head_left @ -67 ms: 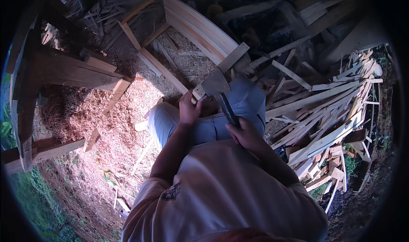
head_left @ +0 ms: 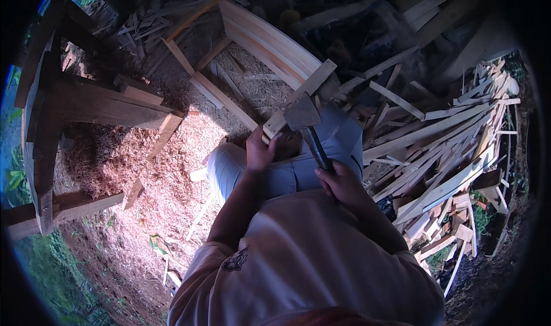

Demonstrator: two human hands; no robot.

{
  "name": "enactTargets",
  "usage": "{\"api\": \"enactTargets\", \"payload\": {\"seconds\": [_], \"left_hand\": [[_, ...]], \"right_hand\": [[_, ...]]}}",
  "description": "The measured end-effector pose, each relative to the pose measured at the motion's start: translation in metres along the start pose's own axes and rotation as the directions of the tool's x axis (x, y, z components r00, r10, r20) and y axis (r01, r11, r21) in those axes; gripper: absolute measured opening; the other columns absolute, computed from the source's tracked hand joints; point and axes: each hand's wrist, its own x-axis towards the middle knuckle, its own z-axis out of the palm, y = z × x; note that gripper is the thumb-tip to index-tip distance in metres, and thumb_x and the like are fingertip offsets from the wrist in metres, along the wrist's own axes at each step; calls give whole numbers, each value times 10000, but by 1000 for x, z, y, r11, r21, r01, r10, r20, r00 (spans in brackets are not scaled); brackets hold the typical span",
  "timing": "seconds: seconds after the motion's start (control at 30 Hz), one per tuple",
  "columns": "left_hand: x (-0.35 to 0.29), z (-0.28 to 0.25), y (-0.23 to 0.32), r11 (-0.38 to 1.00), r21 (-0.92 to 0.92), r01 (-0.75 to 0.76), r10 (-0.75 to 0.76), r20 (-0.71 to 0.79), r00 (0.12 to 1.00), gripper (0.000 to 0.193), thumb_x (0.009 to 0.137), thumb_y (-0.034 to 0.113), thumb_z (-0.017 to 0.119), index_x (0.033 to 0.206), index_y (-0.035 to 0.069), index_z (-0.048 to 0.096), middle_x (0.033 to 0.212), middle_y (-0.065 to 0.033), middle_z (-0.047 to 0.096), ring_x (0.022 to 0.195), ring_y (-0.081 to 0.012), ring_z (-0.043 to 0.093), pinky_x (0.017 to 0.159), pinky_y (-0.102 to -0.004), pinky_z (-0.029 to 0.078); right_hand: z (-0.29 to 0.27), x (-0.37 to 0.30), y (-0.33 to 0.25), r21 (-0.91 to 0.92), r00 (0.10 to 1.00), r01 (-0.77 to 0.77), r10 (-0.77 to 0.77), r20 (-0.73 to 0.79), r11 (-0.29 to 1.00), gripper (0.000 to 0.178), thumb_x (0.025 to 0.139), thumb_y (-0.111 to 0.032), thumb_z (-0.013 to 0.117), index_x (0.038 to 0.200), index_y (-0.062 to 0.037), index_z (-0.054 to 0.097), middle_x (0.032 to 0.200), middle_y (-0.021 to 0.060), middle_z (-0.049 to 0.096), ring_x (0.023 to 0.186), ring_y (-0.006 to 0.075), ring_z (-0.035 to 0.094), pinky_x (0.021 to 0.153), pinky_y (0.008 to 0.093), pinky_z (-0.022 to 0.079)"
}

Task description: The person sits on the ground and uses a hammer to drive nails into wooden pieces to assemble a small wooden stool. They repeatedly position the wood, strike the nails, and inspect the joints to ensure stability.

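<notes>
Left hand (head_left: 260,151) pinches the near-left corner of the wooden frame (head_left: 272,48), fingers partly hidden; right hand (head_left: 340,182) is wrapped around the grip of a dark-handled hatchet (head_left: 303,114), on the person's side of the frame. Hatchet head sits over the frame's near crosspiece (head_left: 310,82), can't tell if touching. Left of the frame: wood shavings (head_left: 178,171) and a thick beam (head_left: 112,105); right of it: a heap of thin wood strips (head_left: 445,137).

Rm o/ shavings (head_left: 172,197) L, wood frame (head_left: 270,46) fwd
</notes>
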Motion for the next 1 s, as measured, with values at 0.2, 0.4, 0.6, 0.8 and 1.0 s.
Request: {"api": "enactTargets", "payload": {"seconds": [0.2,0.4,0.6,0.8,1.0], "left_hand": [[8,-16,9,999,-47,-1,6,111,994,339,909,152,834,1140,-30,668,1044,-242,733,1011,-436,735,850,-457,582],[8,-28,8,998,63,-10,-3,208,978,433,936,156,796,1268,-39,598,1141,-287,730,1104,-468,710,913,-489,585],[11,-23,15,992,118,35,-60,214,975,419,949,156,776,1284,-31,609,1128,-281,736,1101,-457,715,911,-483,586],[5,-20,11,988,154,19,-52,213,976,417,961,139,766,1318,-5,605,1153,-276,736,1139,-466,700,917,-482,588],[5,-23,9,996,73,54,-68,204,977,379,960,147,774,1283,-1,641,1191,-261,739,1159,-429,713,926,-451,583]], "right_hand": [[-64,-6,61,-155,906,81,-137,-401,985,232,999,-231,666,909,-24,610,628,39,597,498,129,572,468,328,426],[-130,16,145,-19,792,-111,77,-605,994,104,901,-122,630,881,-22,613,610,32,558,471,154,575,420,356,420],[-170,69,194,297,749,-107,273,-604,949,250,992,-268,651,902,-38,615,616,17,546,457,147,545,402,354,404],[-167,118,193,-513,648,-123,-323,-690,849,421,1042,-360,597,1300,-30,635,1168,259,705,1168,445,662,975,558,513],[-111,97,123,-473,754,-219,-160,-637,853,443,1007,-351,678,1256,15,670,1237,267,693,1211,454,647,1034,540,494]]}}
